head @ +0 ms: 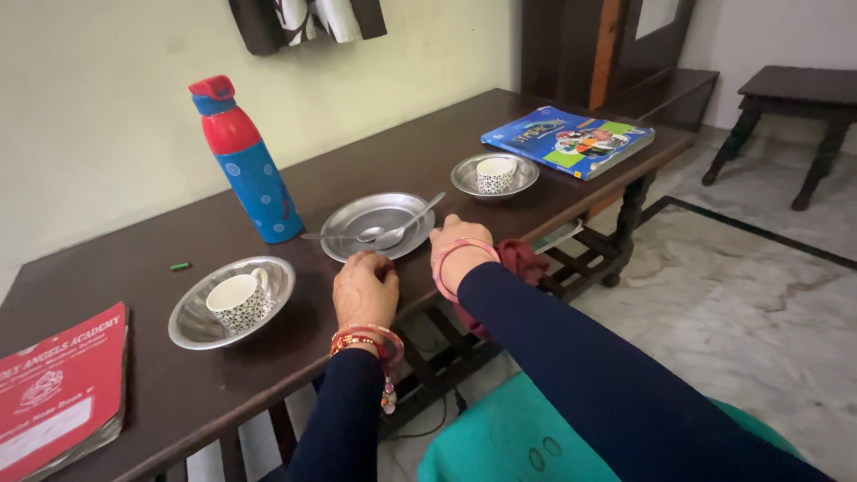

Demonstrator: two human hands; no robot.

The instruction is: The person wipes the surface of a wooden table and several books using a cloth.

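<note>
Two cups [239,302] [495,174], three steel dishes [201,326] [357,219] [527,170]

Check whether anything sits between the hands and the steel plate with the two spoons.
Nothing visible does. The left hand and right hand rest at the near rim of the steel plate; only bare table lies there. The two spoons lie on the plate.

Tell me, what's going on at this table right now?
A person in dark blue sleeves sits at a dark wooden table. Both the left hand and right hand rest at the near edge of a round steel plate holding two metal spoons. A white patterned cup in a steel bowl sits to the left, a red-and-blue bottle behind. Neither hand grips anything visible.
</note>
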